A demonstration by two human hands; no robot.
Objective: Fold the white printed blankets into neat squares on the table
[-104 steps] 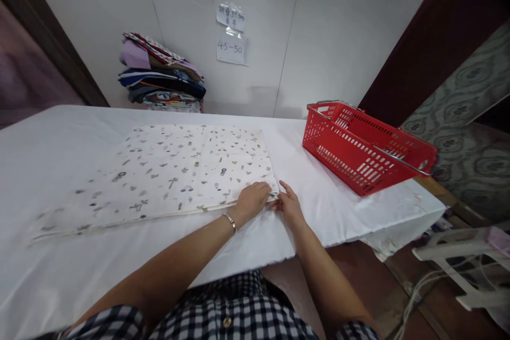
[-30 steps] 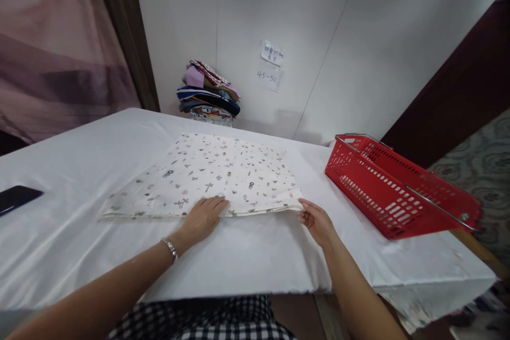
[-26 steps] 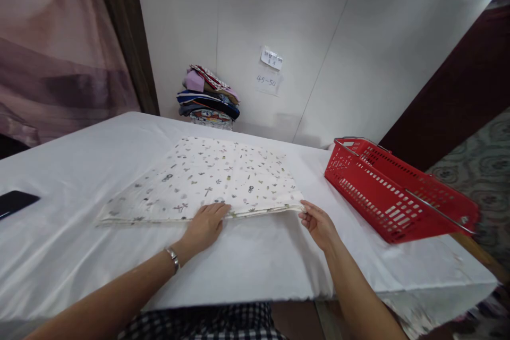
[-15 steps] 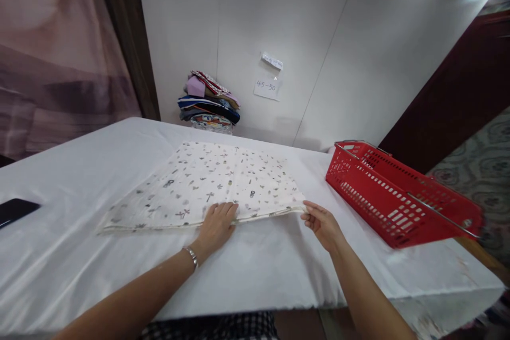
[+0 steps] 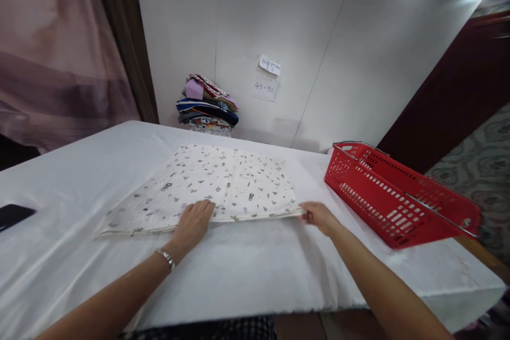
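A folded white cloth (image 5: pixel 223 180) with small printed figures lies spread on the white-covered table (image 5: pixel 239 271). My left hand (image 5: pixel 195 219) rests flat on its near edge, fingers stretched out over the fabric; a silver bracelet (image 5: pixel 165 258) circles that wrist. At the cloth's near right corner, my right hand (image 5: pixel 319 218) pinches the layered edge between thumb and fingers. The layers show along the near edge. What kind of cloth item it is I cannot make out.
To the right stands a red perforated basket (image 5: pixel 382 196) with metal handles. A stack of folded fabrics (image 5: pixel 207 106) sits at the back by the wall. A black phone-like object (image 5: pixel 15 217) lies at the left edge. Paper notes (image 5: pixel 265 90) hang on the wall.
My left hand has slid left along the near edge of the cloth. My right hand still holds the right corner, in nearly the same place.
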